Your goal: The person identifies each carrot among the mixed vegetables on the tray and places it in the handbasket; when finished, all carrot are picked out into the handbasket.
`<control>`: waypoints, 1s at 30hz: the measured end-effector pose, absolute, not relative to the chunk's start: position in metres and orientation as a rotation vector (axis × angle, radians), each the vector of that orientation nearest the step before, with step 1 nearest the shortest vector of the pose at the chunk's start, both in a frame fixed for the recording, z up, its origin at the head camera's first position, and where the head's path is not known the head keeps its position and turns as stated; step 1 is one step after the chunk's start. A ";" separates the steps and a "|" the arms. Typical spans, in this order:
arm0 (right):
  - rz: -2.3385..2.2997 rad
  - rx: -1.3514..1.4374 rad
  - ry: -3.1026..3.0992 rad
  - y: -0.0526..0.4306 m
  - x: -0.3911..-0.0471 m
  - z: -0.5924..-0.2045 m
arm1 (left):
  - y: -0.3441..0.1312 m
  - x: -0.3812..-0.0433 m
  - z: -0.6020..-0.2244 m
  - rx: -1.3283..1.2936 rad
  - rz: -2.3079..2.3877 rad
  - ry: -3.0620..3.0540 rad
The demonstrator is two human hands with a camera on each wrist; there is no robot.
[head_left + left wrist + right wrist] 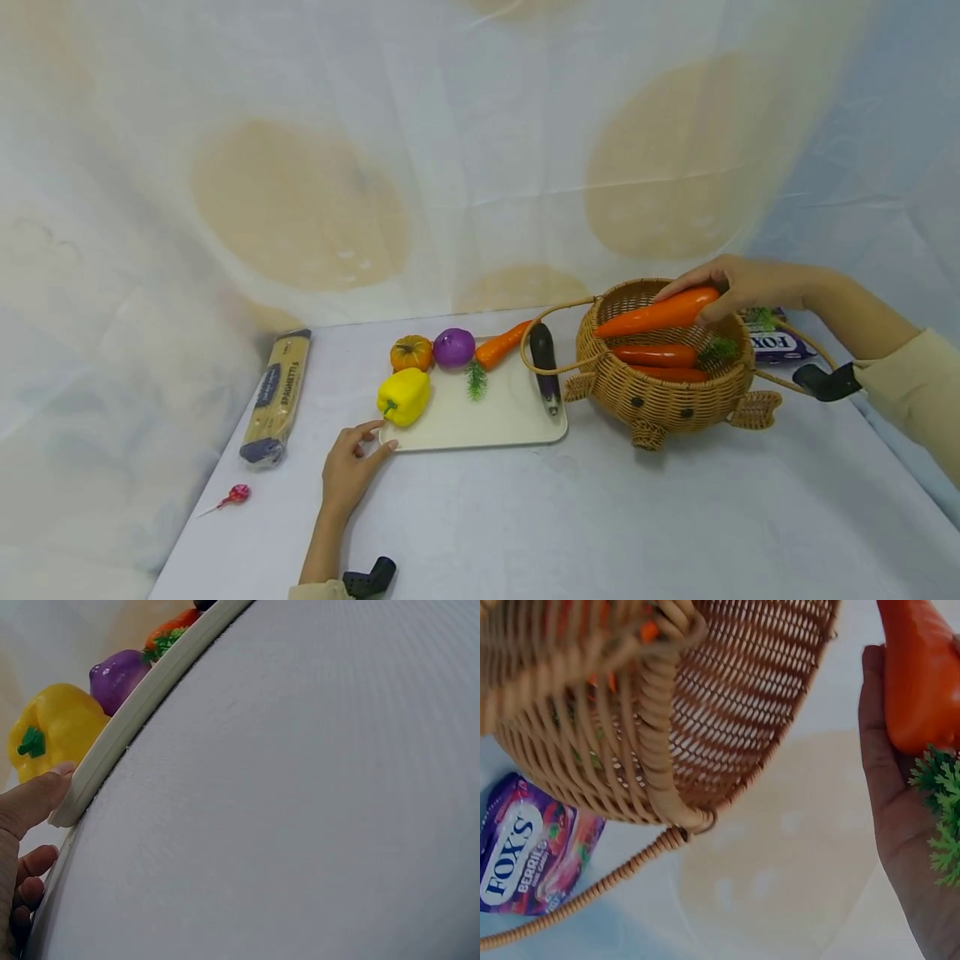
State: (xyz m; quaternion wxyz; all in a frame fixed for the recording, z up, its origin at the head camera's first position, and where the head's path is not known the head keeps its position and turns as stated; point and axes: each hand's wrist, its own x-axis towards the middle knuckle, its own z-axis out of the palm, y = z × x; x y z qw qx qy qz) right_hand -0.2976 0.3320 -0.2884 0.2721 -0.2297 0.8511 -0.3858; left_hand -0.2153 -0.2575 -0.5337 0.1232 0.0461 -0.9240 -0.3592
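An orange carrot (660,312) is gripped by my right hand (738,287) over the wicker basket (660,408); green leaves (945,802) at its thick end show in the right wrist view. Inside the basket lie more carrots (656,357). My left hand (352,467) touches the near left corner of the cream tray (480,429), its thumb at the rim. On the tray, close to that hand, sits a yellow bell pepper (405,396). Behind it are a small orange pumpkin (411,353), a purple onion-like vegetable (453,347), a carrot (502,346) and, at the right, a dark eggplant (544,362).
A spaghetti pack (277,400) lies at the left, with a red lollipop (238,493) nearer the front. Behind the basket's right side is a purple FOX'S candy bag (540,847). One basket handle (525,342) reaches over the tray's right end.
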 end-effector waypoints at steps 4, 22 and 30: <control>-0.959 -0.606 2.297 0.337 -0.310 -0.283 | -0.256 -0.216 -0.534 0.116 -1.052 -2.677; -0.763 -0.594 2.262 0.322 -0.361 -0.306 | -0.262 -0.210 -0.535 0.176 -1.067 -2.693; -0.714 -0.629 2.324 0.308 -0.368 -0.320 | -0.262 -0.204 -0.534 0.169 -1.078 -2.680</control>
